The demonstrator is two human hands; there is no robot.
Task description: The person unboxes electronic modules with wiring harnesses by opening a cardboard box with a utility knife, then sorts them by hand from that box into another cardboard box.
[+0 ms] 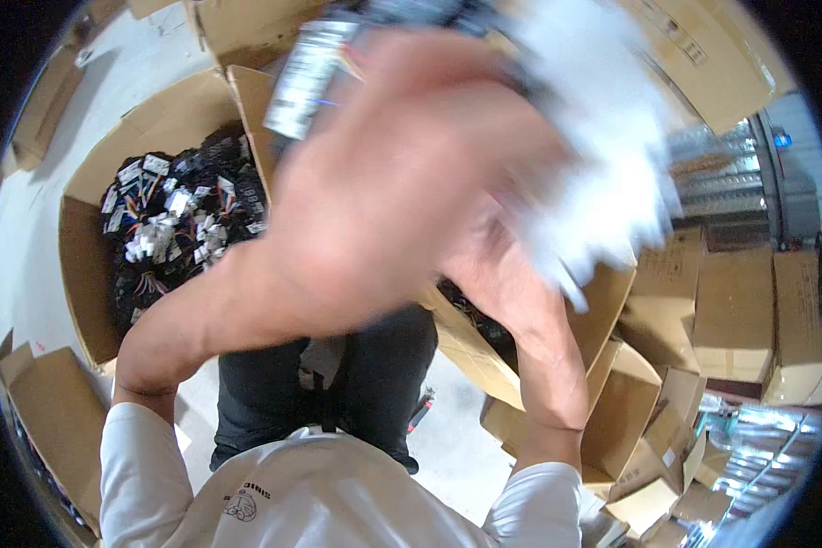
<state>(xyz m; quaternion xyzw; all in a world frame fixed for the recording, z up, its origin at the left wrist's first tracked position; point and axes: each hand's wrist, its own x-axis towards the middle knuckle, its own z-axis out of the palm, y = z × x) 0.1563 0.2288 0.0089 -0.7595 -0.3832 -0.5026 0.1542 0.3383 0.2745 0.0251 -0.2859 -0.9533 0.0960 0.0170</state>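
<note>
My left hand (393,173) is raised close to the camera and heavily smeared by motion, so its fingers do not show clearly. Behind it, my right hand (493,251) is partly covered, with its fingers hidden. A blurred white bunch with jagged edges (603,146), perhaps of labels or connectors, is right beside both hands; which hand holds it I cannot tell. Past the left hand's fingers there is a white printed label (309,78) with thin coloured wires and dark material near it.
An open carton (87,260) at the left contains black cable bundles (178,215) with white labels, white connectors and coloured wires. Another open carton (475,352) stands under my right arm. More cardboard boxes (731,301) crowd the right side. Red-handled pliers (420,411) lie on the floor.
</note>
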